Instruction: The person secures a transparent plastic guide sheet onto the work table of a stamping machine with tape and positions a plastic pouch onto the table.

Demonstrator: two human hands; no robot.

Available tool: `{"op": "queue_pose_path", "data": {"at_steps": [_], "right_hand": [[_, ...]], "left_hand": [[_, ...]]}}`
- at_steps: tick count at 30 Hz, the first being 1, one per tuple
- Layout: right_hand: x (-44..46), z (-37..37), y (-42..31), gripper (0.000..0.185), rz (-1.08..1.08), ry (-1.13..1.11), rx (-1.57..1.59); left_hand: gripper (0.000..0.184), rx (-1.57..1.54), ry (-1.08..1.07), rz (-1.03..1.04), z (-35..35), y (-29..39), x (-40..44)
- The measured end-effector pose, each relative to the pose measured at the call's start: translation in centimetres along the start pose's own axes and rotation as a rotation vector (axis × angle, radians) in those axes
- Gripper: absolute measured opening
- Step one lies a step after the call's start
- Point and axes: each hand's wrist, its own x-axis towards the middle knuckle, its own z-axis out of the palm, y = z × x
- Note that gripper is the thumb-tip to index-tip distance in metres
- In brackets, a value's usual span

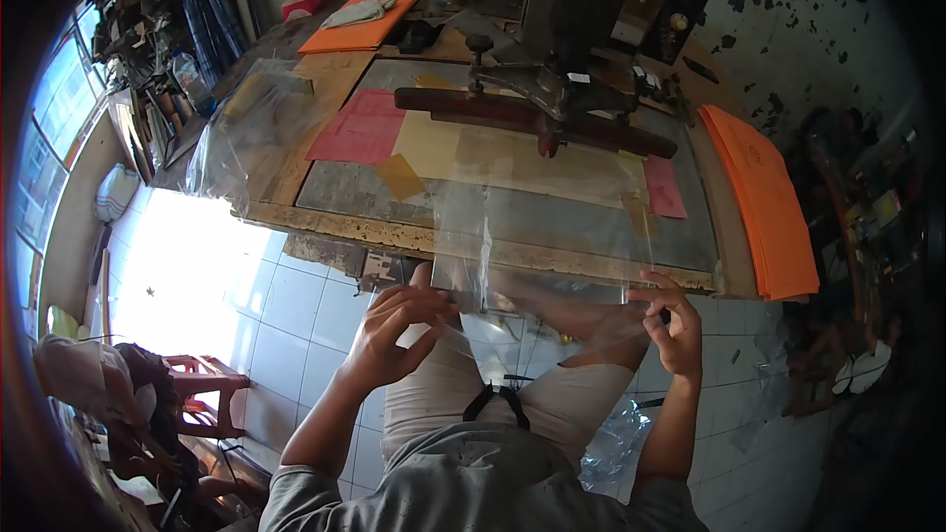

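Observation:
A clear plastic sheet (552, 236) lies across the front edge of the press table and hangs down over my lap. At its lower left edge is my left hand (402, 327), fingers bent and thumb curled toward them, gripping the film. My right hand (676, 330) holds the right edge between thumb and fingers. Beneath the film, a cream sheet (434, 143) and a pink sheet (365, 128) lie on the grey metal plate (345, 187). Above them stands the dark press bar (473, 110) of a heavy machine. A small tan piece (401, 177) rests beside the sheets.
Folded orange sheets (764, 207) lie at the table's right edge, with another orange stack (360, 28) at the back left. More clear plastic (241, 128) hangs over the left corner. A red stool (212, 394) and another person (118, 404) are at lower left.

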Motion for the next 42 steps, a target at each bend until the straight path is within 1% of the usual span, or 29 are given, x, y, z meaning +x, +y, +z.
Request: {"op": "queue_pose_path", "data": {"at_steps": [2,3,4,5,7,8,10,11,12,13,14,17,19,21,22,24,25,26,27,28,29,30,32,33,36,37,39,40,42], "right_hand": [[-0.6,0.5,-0.2,0.015,-0.011,0.008,0.052],[-0.4,0.8,-0.7,0.013,-0.071,0.035,0.034],[-0.1,1.2,-1.2,0.013,-0.131,0.063,0.014],[-0.2,1.1,-1.7,0.014,-0.162,0.112,-0.038],[-0.3,0.8,-2.9,0.015,-0.229,0.218,-0.143],[-0.7,1.0,-4.0,0.012,-0.309,0.291,-0.166],[-1.3,1.4,-8.1,0.009,-0.480,0.131,-0.165],[-1.9,2.0,-9.9,0.007,-0.475,-0.016,-0.138],[-2.3,2.8,-11.1,0.011,-0.462,-0.158,-0.114],[-1.9,3.4,-11.3,0.021,-0.491,-0.392,-0.085],[-1.3,4.0,-11.1,0.032,-0.517,-0.624,-0.054],[-0.5,5.6,-9.7,0.054,-0.326,-0.462,0.164],[0.7,7.5,-5.2,0.084,-0.217,0.127,0.190],[3.3,8.5,-3.5,0.115,-0.092,0.133,0.199],[4.3,9.6,-2.9,0.120,-0.081,0.075,0.340],[5.7,12.0,-2.1,0.131,-0.061,-0.044,0.623],[6.0,12.6,-2.1,0.133,0.007,-0.067,0.695],[6.2,13.1,-2.1,0.135,0.076,-0.091,0.768],[6.4,13.4,-2.0,0.138,0.146,-0.115,0.840],[6.4,13.5,-1.9,0.106,0.080,-0.058,0.869],[5.7,13.4,-0.9,0.090,0.081,-0.150,0.920],[4.6,13.1,0.9,0.073,0.082,-0.242,0.971],[4.3,12.7,-1.3,0.021,0.109,-0.136,1.035],[4.6,11.4,-2.6,0.022,0.164,-0.053,0.937],[6.7,6.7,-4.2,0.024,0.294,0.203,0.592],[8.0,5.7,-4.2,0.025,0.319,0.291,0.449],[10.3,3.9,-1.9,0.023,0.324,0.285,0.291],[11.4,3.4,-0.8,0.022,0.352,0.269,0.233],[13.4,2.9,1.3,0.021,0.403,0.233,0.114]], "left_hand": [[0.022,-0.001,0.061,-0.029,0.4,-0.3,0.1],[0.022,-0.004,0.088,-0.044,0.6,-0.3,0.3],[0.023,-0.019,0.184,-0.035,0.7,-0.6,1.0],[0.021,0.077,0.255,-0.023,0.5,-0.4,1.9],[0.016,0.083,0.320,-0.178,0.1,0.3,3.7],[0.016,-0.043,0.332,-0.246,0.0,0.4,4.6],[0.015,-0.300,0.367,-0.374,-0.1,0.7,6.6],[0.015,-0.387,0.380,-0.336,-0.3,1.0,7.2],[0.016,-0.477,0.385,-0.297,-0.4,1.4,7.8],[0.017,-0.567,0.387,-0.257,-0.5,1.7,8.5],[0.011,-0.500,0.327,-0.109,-0.6,1.6,9.3],[0.009,-0.737,0.280,-0.051,-0.1,2.3,9.7],[0.011,-1.030,0.129,0.003,0.0,2.6,9.5],[0.009,-1.293,-0.010,0.046,0.6,3.7,9.1],[0.012,-1.460,-0.132,0.130,1.1,4.0,9.1],[0.014,-1.581,-0.200,0.073,1.2,5.3,8.6],[0.015,-1.640,-0.233,0.046,1.0,5.9,8.5],[0.019,-1.714,-0.233,-0.037,0.5,6.2,8.4],[0.020,-1.715,-0.199,-0.025,0.2,5.9,8.3],[0.021,-1.716,-0.164,-0.014,-0.1,5.4,8.1],[0.021,-1.717,-0.128,-0.005,-0.3,4.7,7.9],[0.026,-1.732,-0.148,0.070,-0.1,2.6,7.7],[0.023,-1.772,0.030,0.073,0.0,1.8,7.9],[0.025,-1.789,0.122,0.074,0.0,1.4,8.0],[0.054,-1.755,0.158,-0.274,-0.9,-3.1,8.3],[0.059,-1.615,0.123,-0.430,-1.1,-3.2,9.3],[0.070,-1.309,0.058,-0.716,-1.7,-3.0,11.4],[0.078,-1.231,-0.019,-0.716,-1.7,-3.5,12.1],[0.077,-0.718,-0.027,-0.657,-0.5,-5.6,12.8]]}}
